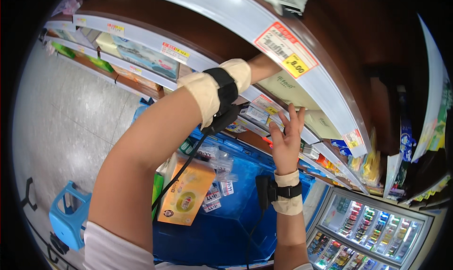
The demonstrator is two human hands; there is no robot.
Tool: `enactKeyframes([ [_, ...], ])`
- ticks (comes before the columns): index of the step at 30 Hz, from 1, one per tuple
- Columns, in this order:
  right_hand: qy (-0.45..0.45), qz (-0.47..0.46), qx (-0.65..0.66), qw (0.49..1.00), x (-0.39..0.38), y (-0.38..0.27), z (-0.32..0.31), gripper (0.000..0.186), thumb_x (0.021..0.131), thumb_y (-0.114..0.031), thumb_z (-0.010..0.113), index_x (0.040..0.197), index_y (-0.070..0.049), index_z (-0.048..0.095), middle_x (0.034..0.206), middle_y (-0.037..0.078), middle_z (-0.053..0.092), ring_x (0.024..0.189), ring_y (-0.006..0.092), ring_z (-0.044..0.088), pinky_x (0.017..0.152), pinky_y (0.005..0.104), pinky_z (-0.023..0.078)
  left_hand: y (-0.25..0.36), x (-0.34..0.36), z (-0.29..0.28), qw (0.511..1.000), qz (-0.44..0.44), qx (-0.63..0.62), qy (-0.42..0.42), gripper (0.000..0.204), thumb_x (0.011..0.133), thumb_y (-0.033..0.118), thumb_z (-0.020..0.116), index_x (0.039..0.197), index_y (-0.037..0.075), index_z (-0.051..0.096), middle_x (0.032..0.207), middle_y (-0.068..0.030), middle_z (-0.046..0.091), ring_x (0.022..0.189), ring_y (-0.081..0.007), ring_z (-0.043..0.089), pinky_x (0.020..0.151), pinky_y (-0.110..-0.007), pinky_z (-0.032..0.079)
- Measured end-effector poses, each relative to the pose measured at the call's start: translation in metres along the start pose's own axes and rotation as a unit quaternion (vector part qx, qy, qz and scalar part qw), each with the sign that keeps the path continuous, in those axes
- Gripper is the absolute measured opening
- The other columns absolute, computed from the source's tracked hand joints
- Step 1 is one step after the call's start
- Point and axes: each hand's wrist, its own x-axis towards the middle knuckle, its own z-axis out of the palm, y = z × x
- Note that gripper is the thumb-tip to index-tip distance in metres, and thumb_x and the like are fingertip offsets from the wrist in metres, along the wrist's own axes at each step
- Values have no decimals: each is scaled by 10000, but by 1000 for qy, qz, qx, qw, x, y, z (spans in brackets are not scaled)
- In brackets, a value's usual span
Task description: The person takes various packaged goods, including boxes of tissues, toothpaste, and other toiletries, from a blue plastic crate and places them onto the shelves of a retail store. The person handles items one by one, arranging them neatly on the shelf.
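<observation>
My left arm reaches up across the view, and past its wrist [264, 68] my left hand goes in behind the front rail of a shelf. Its fingers are hidden there, so what they touch does not show. Pale green paper packages [288, 87] lie on that shelf close to the left wrist, with another pale green package [321, 122] farther right. My right hand [288, 142] is raised just below them, fingers stretched out and apart, holding nothing. Its fingertips come up to the lower edge of the packages; whether they touch cannot be made out.
Below my arms stands a blue plastic crate [207, 237] with an orange box [186, 192] and several small clear-wrapped packs [222, 164]. A shelf rail with a price label [288, 50] crosses above. A blue stool [71, 215] is at left, a drinks fridge [370, 227] at lower right.
</observation>
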Motion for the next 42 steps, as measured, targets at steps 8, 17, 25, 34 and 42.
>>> enactKeyframes([
  [8,1,13,-12,1000,-6,2,-2,593,773,16,551,1310,-23,304,1408,191,67,1162,276,400,769,267,497,5,-16,3,1000,-12,-12,11,500,898,407,313,1217,33,399,1221,-127,430,1127,-238,386,953,-350,283],
  [17,-23,18,-70,997,-41,7,-19,565,781,-39,572,1296,-55,339,1408,164,104,1144,269,424,793,295,489,6,-29,3,998,-34,-40,22,490,904,386,332,1190,-1,427,1185,-124,470,1095,-221,422,937,-325,310],
  [25,-33,39,-77,996,-65,6,-36,558,754,-180,605,1252,-32,402,1384,228,179,1116,311,460,735,288,477,-4,-36,-5,998,-62,-17,5,496,912,380,346,1171,-31,445,1142,-96,496,1061,-176,429,920,-289,322],
  [34,-25,-1,-137,990,-133,30,-72,551,754,-194,619,1241,-39,414,1382,214,191,1136,309,439,750,317,476,31,-53,4,975,-212,-66,-4,390,908,361,391,1021,16,535,910,-24,517,794,-130,450,710,-259,372],
  [42,-41,34,-98,994,-138,27,-91,544,758,-227,600,1227,-18,419,1358,234,232,1123,344,415,875,350,391,41,-55,2,986,-158,47,-4,582,876,418,442,1216,-52,400,1188,-109,471,1047,-192,428,899,-291,315],
])
